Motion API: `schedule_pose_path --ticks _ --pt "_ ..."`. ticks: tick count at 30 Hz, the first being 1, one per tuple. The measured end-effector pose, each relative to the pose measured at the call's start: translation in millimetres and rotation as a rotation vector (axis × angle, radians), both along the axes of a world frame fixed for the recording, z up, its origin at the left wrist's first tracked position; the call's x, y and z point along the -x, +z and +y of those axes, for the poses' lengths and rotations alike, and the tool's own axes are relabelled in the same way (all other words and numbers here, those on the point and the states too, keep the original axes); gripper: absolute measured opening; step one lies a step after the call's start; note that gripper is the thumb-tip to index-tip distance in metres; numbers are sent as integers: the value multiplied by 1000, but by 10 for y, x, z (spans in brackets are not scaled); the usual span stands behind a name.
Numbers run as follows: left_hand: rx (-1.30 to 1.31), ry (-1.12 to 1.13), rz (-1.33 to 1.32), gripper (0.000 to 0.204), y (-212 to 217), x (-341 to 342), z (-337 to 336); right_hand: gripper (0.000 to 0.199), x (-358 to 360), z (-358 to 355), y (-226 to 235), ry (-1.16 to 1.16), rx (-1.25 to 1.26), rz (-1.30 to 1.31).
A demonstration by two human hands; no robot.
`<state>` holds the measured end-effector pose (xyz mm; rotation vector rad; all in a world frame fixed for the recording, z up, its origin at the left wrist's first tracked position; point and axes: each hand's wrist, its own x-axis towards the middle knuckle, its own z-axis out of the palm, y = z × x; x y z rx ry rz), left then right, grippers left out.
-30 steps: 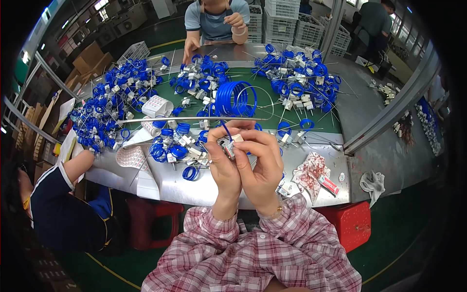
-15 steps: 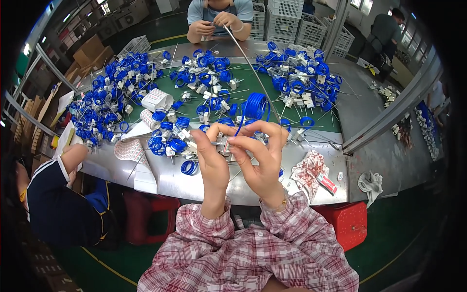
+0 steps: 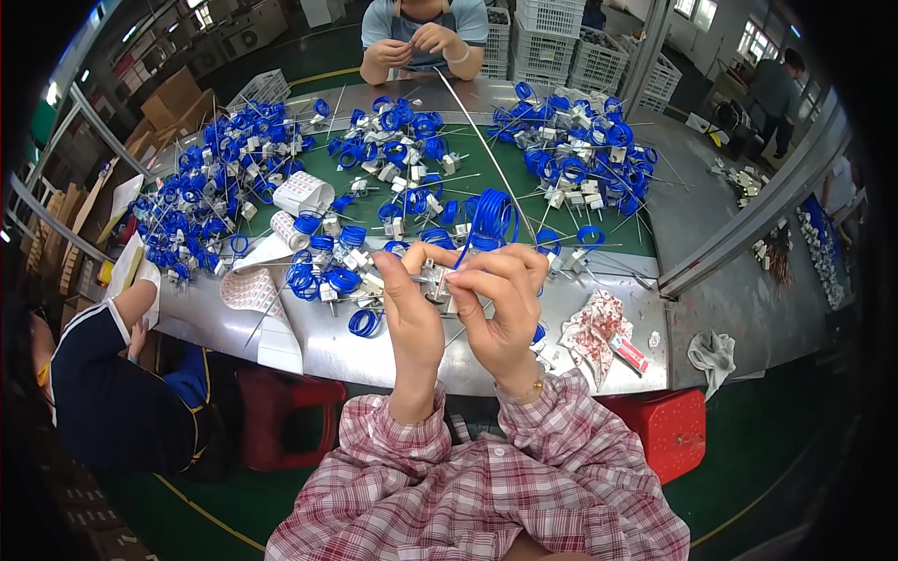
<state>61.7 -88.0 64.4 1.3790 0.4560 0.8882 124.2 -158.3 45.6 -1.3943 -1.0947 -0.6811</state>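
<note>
A small box-shaped part (image 3: 438, 280) with a metal end is pinched between my two hands in front of me. From it rise a blue coiled tube (image 3: 494, 217) and a long thin rod that slants up and away. My left hand (image 3: 412, 323) grips the part from the left, its thumb raised along the near side. With bent fingers, my right hand (image 3: 505, 313) pinches the part's right side, just below the coil. Fingers partly hide the part. Close beyond my hands lie several like parts with blue coils (image 3: 341, 280).
Heaps of blue-coiled parts (image 3: 224, 168) cover the green mat. A label roll (image 3: 304, 193) and label strip (image 3: 278, 341) lie left. Right are a red-stained cloth (image 3: 594, 327), a red-and-white tube (image 3: 629, 354) and a grey rag (image 3: 713, 357). Co-workers sit opposite and at left.
My right fingers have curled in more and shifted slightly on the part. The blue coil and its rod have tipped a little. At the far right, a standing person has moved rightward.
</note>
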Motion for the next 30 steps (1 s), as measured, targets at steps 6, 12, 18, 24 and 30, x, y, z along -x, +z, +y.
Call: schedule_pose_path --ticks 6,12,18,24,30 --pt "-27 20 45 76 39 32 -4 18 13 13 11 -7 15 0" --pt "-45 34 32 76 14 11 -32 19 27 -1 -9 -7 -24 38" --pt "-77 39 24 76 43 33 -42 18 26 -12 2 -2 -7 4" --pt "-112 24 31 75 40 13 -59 18 21 -32 -3 -15 -36 1" --pt "-114 30 35 74 23 1 -58 17 -3 -44 15 9 -26 4"
